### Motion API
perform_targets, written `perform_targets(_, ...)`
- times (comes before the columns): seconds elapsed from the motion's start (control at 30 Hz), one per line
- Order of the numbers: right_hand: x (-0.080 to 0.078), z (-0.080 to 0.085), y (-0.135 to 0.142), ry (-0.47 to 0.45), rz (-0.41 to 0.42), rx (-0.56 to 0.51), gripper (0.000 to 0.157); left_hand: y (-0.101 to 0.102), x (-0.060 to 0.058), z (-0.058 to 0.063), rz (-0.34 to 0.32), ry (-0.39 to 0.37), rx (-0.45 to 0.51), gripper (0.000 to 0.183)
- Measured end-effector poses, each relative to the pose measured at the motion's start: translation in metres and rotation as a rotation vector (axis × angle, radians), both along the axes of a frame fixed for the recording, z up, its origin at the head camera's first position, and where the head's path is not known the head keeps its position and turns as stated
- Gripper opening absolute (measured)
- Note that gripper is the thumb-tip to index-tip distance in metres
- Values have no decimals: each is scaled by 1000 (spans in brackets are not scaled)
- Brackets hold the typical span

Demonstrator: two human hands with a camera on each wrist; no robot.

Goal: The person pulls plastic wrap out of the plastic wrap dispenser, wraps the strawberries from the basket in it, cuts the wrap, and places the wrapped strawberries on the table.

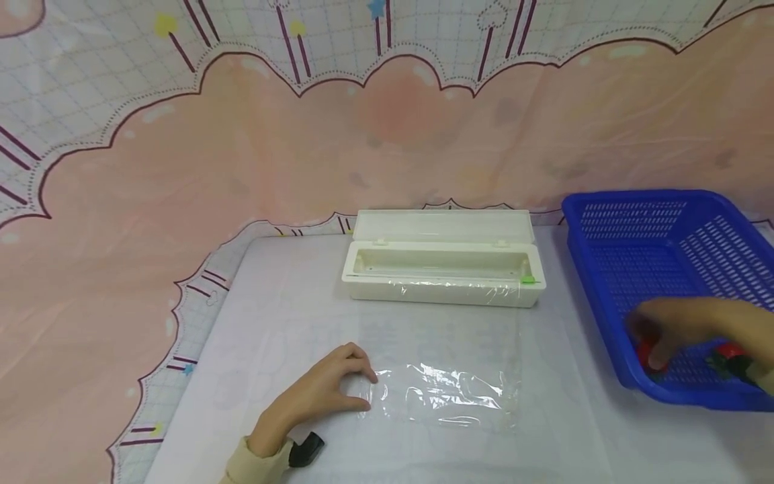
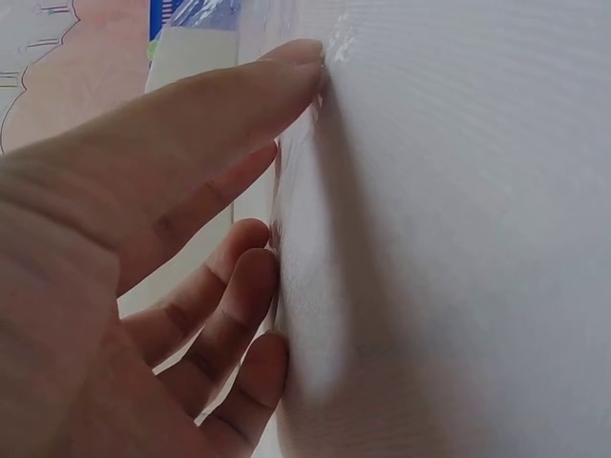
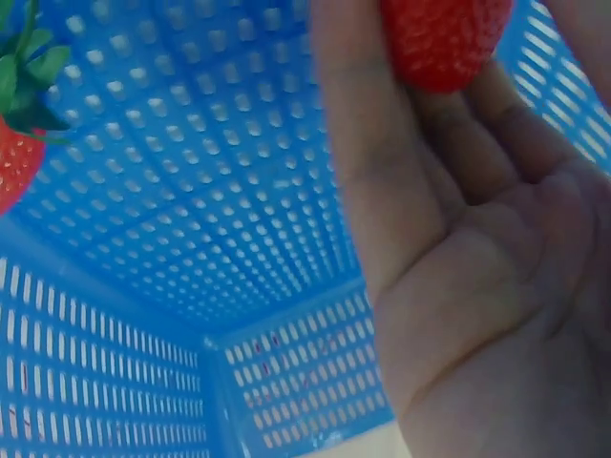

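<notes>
Clear plastic film (image 1: 453, 393) lies stretched over the white table from the front of a white cling-film dispenser box (image 1: 444, 294), whose lid stands up. At the film's near left edge rests my left hand (image 1: 329, 383), thumb and fingers apart, fingertips touching down there. My right hand (image 1: 680, 326) reaches into the blue basket (image 1: 595, 289) and grips a red strawberry (image 3: 449, 43) between thumb and fingers. A second strawberry (image 3: 14, 162) with green leaves lies in the basket, beneath the right wrist in the head view.
A green slider (image 1: 528, 279) sits at the right end of the dispenser's front edge. Behind the table (image 1: 278, 282) hangs a pink patterned cloth (image 1: 290, 154). The basket's raised walls surround the right hand.
</notes>
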State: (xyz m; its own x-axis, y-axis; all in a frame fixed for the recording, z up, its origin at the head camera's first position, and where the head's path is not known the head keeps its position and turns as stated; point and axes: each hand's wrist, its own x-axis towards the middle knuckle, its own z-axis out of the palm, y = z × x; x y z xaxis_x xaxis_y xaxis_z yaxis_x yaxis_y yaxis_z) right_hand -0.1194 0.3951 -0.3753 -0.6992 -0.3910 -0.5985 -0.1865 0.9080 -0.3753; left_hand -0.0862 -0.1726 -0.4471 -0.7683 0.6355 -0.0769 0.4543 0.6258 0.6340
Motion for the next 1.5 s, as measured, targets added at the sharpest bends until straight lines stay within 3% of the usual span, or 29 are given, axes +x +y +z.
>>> perform_targets(0.1,-3,6,1,-3,-20,2,55,0,1,-1,-7,12,8,30)
perform_targets(0.2,-5,9,1,11,-19,-15,40,-1,2,-2,-8,10,11,30)
perform_targets(0.33,-6,11,0,77,26,-40,22,-2,2,-2,-9,6,8,30)
perform_targets(0.43,-6,16,-2,173,54,-35,19,-1,2,-2,-8,11,3,30)
perform_targets(0.87,-1,41,-12,535,-19,92,22,1,2,-3,6,3,3,31)
perform_targets(1.17,10,52,-18,629,-109,113,29,1,2,-2,17,-4,1,31)
perform_targets(1.37,21,55,-31,775,-126,55,29,0,2,-2,16,-1,5,31)
perform_targets(1.5,26,57,-43,763,-159,30,33,-1,2,-3,14,-4,3,31)
